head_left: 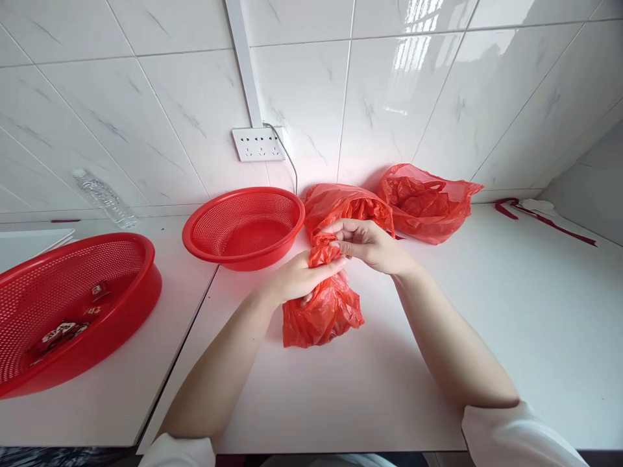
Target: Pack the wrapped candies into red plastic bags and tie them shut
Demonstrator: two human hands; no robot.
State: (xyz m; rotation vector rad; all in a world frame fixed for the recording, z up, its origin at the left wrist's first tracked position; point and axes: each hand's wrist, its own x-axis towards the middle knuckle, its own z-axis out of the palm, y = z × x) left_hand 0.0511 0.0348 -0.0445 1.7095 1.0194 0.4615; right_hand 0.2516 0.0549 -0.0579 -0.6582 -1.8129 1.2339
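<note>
A crumpled red plastic bag hangs over the white table, gathered between both hands. My left hand is wrapped around its bunched middle, with the loose part spreading out below. At the top of the bunch, my right hand pinches the gathered plastic between thumb and fingers. Right behind the hands lies another red plastic bag, puffed up and holding more red plastic. A further open red bag with crumpled plastic inside rests to its right, by the wall.
A round red basket stands left of the hands. Nearer on the left, a larger red basket holds several small packets. A clear bottle leans at the wall, near a power socket. Dark red ribbon lies at right.
</note>
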